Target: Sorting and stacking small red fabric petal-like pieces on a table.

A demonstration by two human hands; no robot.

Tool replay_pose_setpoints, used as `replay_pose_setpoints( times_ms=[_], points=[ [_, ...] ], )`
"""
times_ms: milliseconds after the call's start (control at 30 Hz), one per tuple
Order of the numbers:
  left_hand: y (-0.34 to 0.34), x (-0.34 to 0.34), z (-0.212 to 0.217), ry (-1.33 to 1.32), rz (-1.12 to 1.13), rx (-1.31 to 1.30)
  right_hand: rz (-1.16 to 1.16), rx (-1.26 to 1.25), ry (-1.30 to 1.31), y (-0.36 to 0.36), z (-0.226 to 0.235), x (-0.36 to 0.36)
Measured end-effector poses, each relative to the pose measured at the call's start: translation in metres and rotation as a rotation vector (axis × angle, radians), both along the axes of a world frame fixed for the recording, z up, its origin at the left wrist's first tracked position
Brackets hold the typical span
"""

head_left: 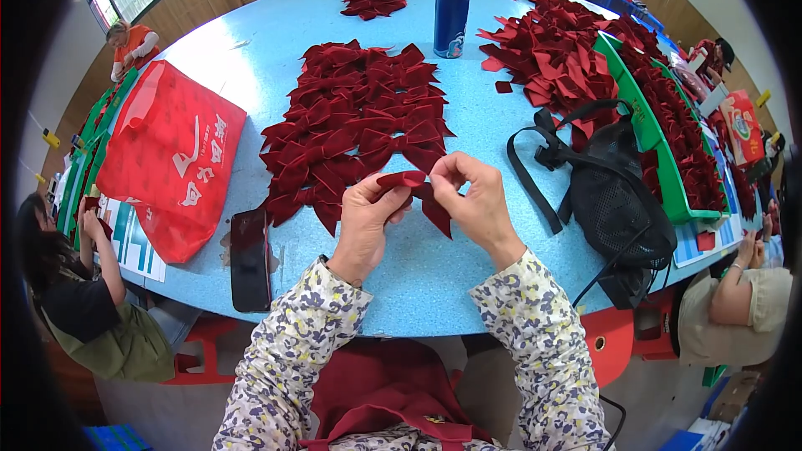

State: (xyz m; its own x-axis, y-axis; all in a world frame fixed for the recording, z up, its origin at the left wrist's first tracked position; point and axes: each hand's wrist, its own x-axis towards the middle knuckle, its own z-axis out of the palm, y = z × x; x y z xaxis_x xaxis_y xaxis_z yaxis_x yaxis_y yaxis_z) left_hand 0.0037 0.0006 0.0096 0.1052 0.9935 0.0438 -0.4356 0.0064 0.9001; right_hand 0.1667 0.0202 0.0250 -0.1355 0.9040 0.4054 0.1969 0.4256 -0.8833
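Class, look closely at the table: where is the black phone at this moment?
In the head view, the phone lies on the near left part of the blue table, between the red bag and the person's left hand.

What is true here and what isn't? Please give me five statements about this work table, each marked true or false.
1. The left hand holds a dark red ribbon. True.
2. The right hand rests on the black phone. False: the right hand is up by the ribbon.
3. The dark blue cylinder lies on its side. False: the cylinder stands upright.
4. A red bag is left of the laid-out bows. True.
5. A green bin holds dark red pieces. True.
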Motion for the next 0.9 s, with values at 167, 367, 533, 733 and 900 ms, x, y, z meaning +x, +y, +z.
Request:
replay_pose_setpoints(
  times_ms=[167, 367, 533, 733, 900],
  points=[
    [0.0002, -0.0038, -0.0027, -0.063, -0.012, -0.023, 0.002, 0.128, 0.011, 0.0041, -0.0026, 0.0008],
    [-0.0017, -0.0014, -0.0004, 0.002, -0.013, 0.028, 0.028, 0.078, -0.1, -0.0002, 0.0014, 0.0011],
    [0.0009, -0.0028, -0.0041, 0.004, 0.012, 0.014, -0.036, 0.438, -0.251, 0.0026, 0.0015, -0.0023],
    [0.0009, 0.0006, -0.0026, -0.032, 0.034, 0.002, 0.065, 0.268, -0.115, 0.0028, -0.0021, -0.0033],
    [-0.0014, -0.0004, -0.0019, -0.037, -0.01, -0.031, 0.052, 0.108, -0.036, -0.001, -0.0074, -0.0081]
  ],
)
